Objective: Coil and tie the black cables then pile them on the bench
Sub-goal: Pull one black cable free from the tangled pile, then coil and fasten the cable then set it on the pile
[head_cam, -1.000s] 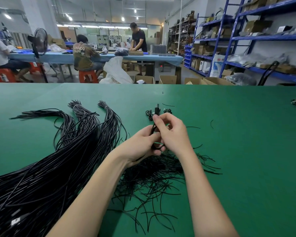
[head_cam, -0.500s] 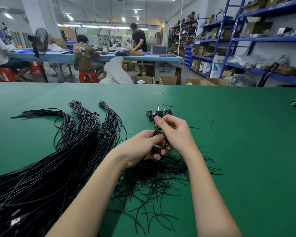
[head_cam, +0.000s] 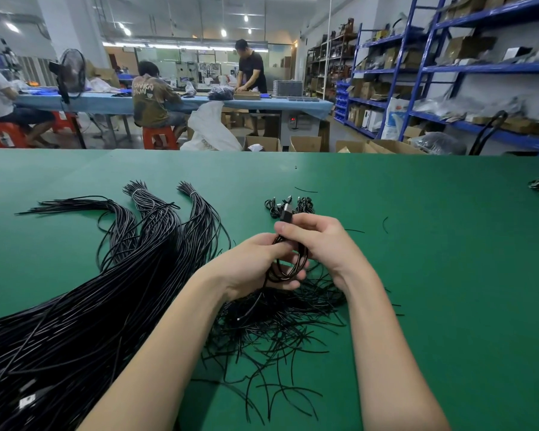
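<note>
- Coiled black cable [head_cam: 288, 262] now looped larger than a moment ago, its USB plug [head_cam: 286, 214] raised above the fingers.
- Left hand [head_cam: 255, 264] gripping the coil's side and lower loops; right hand [head_cam: 321, 241] pinching it just below the plug.
- Held over the green bench [head_cam: 433, 275], above loose black ties [head_cam: 280, 331].
- Uncoiled black cable bundles [head_cam: 106, 290] spread left; finished small coils [head_cam: 288, 206] beyond the hands.

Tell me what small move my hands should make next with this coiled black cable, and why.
Probably wrap a tie around the coiled black cable: both the left hand and right hand grip its loops, no tie shows on it, and thin black tie strips lie just below.
</note>
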`<state>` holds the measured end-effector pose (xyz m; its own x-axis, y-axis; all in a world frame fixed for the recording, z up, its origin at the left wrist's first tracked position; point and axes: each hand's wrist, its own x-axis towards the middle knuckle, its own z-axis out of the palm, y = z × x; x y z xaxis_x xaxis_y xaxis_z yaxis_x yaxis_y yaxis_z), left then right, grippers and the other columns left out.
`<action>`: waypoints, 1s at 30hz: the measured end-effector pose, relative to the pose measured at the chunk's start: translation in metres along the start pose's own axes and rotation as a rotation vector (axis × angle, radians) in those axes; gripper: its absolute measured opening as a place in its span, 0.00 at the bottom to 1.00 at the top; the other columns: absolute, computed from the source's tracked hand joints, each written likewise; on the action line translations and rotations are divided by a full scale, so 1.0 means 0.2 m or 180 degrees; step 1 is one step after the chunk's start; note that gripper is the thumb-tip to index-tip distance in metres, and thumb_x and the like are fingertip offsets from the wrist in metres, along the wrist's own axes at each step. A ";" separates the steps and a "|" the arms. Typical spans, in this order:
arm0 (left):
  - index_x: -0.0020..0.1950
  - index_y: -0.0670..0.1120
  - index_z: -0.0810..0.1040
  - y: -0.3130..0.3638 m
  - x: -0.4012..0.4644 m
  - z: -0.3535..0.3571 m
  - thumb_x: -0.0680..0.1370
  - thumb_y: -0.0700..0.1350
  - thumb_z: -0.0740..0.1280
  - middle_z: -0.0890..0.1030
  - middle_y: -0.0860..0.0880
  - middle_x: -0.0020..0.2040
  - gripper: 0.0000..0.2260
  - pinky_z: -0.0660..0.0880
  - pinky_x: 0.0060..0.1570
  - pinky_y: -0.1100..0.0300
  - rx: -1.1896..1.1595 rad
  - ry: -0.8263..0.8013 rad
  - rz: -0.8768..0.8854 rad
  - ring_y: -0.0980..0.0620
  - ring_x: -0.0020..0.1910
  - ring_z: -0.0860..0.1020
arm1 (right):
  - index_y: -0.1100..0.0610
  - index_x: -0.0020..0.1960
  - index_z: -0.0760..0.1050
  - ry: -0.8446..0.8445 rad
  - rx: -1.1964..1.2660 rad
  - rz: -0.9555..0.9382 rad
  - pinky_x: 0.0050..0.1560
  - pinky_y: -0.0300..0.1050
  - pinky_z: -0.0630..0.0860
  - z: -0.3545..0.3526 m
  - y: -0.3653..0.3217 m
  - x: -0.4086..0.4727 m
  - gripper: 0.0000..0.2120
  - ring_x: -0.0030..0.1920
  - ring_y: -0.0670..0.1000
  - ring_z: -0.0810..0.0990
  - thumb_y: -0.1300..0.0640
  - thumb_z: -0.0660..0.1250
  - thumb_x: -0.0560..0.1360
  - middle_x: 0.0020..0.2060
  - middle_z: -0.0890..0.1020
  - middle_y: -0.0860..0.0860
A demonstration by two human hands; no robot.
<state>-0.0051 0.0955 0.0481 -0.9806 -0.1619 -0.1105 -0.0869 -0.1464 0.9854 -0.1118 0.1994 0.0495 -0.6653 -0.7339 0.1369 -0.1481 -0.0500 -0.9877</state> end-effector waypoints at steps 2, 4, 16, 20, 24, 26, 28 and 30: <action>0.55 0.38 0.76 0.00 0.00 0.00 0.86 0.41 0.57 0.83 0.43 0.44 0.10 0.82 0.43 0.57 -0.0152 0.0031 0.0053 0.48 0.42 0.84 | 0.53 0.44 0.83 0.0021 -0.0080 -0.0006 0.27 0.35 0.71 0.01 -0.01 0.00 0.05 0.28 0.42 0.77 0.53 0.76 0.75 0.34 0.84 0.44; 0.55 0.37 0.76 -0.01 0.01 0.00 0.86 0.40 0.56 0.83 0.44 0.42 0.11 0.81 0.41 0.59 -0.0217 0.0131 0.0138 0.50 0.39 0.83 | 0.53 0.51 0.83 0.0009 -0.0064 0.0076 0.31 0.36 0.76 0.01 -0.02 0.00 0.09 0.31 0.43 0.80 0.49 0.75 0.76 0.37 0.85 0.45; 0.53 0.41 0.73 0.01 0.05 -0.06 0.86 0.48 0.54 0.69 0.51 0.32 0.13 0.68 0.32 0.61 -0.1363 0.1000 0.0361 0.54 0.28 0.67 | 0.54 0.42 0.83 -0.0585 -0.1135 0.0722 0.27 0.34 0.67 -0.01 -0.02 -0.04 0.17 0.28 0.43 0.76 0.40 0.76 0.72 0.37 0.88 0.49; 0.47 0.46 0.71 0.00 0.06 -0.06 0.86 0.52 0.54 0.67 0.54 0.31 0.14 0.65 0.27 0.64 -0.1086 0.1088 0.0507 0.55 0.27 0.63 | 0.53 0.40 0.82 -0.0997 -0.1162 0.0779 0.26 0.32 0.68 -0.03 -0.06 -0.05 0.19 0.28 0.43 0.77 0.36 0.74 0.72 0.37 0.88 0.50; 0.44 0.48 0.69 -0.02 0.06 -0.05 0.86 0.53 0.55 0.63 0.56 0.28 0.15 0.62 0.21 0.68 -0.0566 0.1032 0.0505 0.58 0.23 0.61 | 0.53 0.39 0.82 -0.0808 -0.1154 0.0574 0.26 0.32 0.66 -0.01 -0.07 -0.06 0.13 0.29 0.43 0.77 0.44 0.75 0.75 0.35 0.86 0.46; 0.42 0.50 0.68 -0.03 0.04 -0.05 0.86 0.54 0.55 0.61 0.56 0.28 0.15 0.60 0.21 0.67 -0.0307 0.0719 0.0440 0.57 0.24 0.59 | 0.51 0.43 0.83 -0.0064 -0.0675 0.0282 0.27 0.31 0.67 -0.01 -0.07 -0.04 0.09 0.30 0.41 0.76 0.46 0.74 0.76 0.34 0.83 0.42; 0.41 0.51 0.67 -0.03 0.03 -0.05 0.85 0.56 0.56 0.59 0.56 0.30 0.16 0.58 0.22 0.67 -0.0193 0.0366 0.0377 0.56 0.26 0.57 | 0.49 0.48 0.85 0.0270 -0.0485 0.0003 0.31 0.27 0.69 -0.01 -0.07 -0.01 0.07 0.33 0.37 0.77 0.47 0.73 0.76 0.35 0.83 0.39; 0.41 0.50 0.68 -0.03 0.03 -0.04 0.85 0.56 0.56 0.58 0.55 0.30 0.16 0.58 0.22 0.67 -0.0244 0.0230 0.0378 0.56 0.26 0.56 | 0.49 0.51 0.85 0.0178 -0.0424 -0.0075 0.32 0.27 0.71 0.01 -0.06 -0.01 0.06 0.36 0.37 0.79 0.49 0.73 0.77 0.35 0.84 0.40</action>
<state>-0.0089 0.0884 0.0398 -0.9677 -0.2519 -0.0056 0.0452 -0.1956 0.9796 -0.1073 0.1999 0.0612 -0.6996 -0.6946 0.1677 -0.2576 0.0261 -0.9659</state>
